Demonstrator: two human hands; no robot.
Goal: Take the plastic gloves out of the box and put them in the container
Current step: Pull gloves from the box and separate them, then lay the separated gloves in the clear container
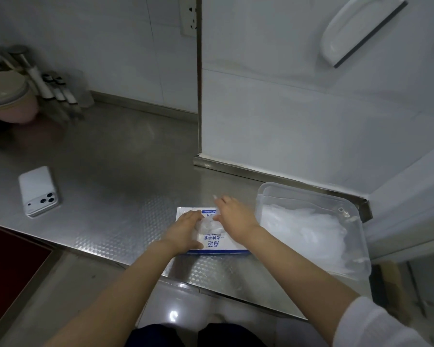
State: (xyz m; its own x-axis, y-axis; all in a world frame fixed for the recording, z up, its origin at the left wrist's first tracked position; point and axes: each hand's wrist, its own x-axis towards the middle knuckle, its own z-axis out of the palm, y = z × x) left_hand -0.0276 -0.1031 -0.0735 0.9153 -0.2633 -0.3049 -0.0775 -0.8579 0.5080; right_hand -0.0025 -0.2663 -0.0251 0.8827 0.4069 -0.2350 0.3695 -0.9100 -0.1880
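Observation:
A flat white and blue glove box point(214, 244) lies on the steel counter near its front edge. Crumpled clear plastic gloves point(208, 225) bulge from the opening in its top. My left hand point(186, 232) rests on the left part of the box, fingers lying against the gloves. My right hand point(233, 216) is over the box's right part, its thumb and fingers touching the gloves; whether it pinches them is blurred. A clear plastic container point(268, 194) stands just right of the box, with a heap of clear gloves point(308, 234) inside.
A white phone point(38, 191) lies face down at the left of the counter point(115, 171). Stacked bowls point(5, 93) and knife handles point(53, 88) stand at the back left. A tiled wall corner point(198, 96) rises behind the box. The counter's front edge runs just below the box.

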